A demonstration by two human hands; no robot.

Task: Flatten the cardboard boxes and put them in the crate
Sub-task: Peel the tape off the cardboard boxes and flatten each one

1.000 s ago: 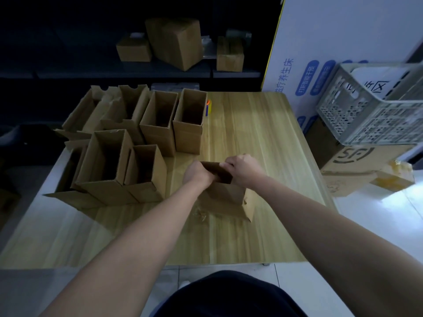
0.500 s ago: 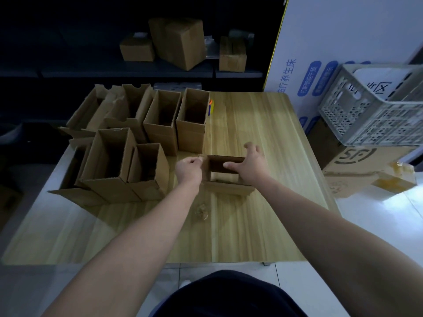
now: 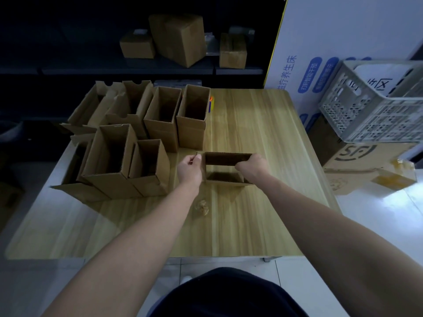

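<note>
- One small box (image 3: 225,158) is in work. It sits on the table (image 3: 263,124) just right of centre, in front of the standing group, with its mouth open toward me and its walls not yet collapsed.
- My left hand (image 3: 189,169) pinches the left end of that box at the rim, thumb and fingers closed on the cardboard edge.
- My right hand (image 3: 251,167) is curled over the right end of the rim and grasps it. The fingertips are hidden inside the box.
- About seven standing boxes (image 3: 107,156) are left on the table's left half, all upright and open-topped. Some at the back have loose flaps. None of them looks flattened.
- The crate (image 3: 377,106) is off the table's right edge, well apart from the box I hold, and rests tilted on a printed carton (image 3: 357,161).
- I see no brown cardboard through the crate's lattice or over its rim, but its interior is only partly in view, so I cannot tell whether anything has gone in.
- A crumpled scrap of tape (image 3: 201,205) lies on the table near my left forearm.
- My judgement is that the task is in its early part. This box needs collapsing and carrying right to the crate, then the whole standing group follows.
- The closed cartons on the dark shelf (image 3: 178,40) behind the table I take as not part of the job, though I cannot be sure.
</note>
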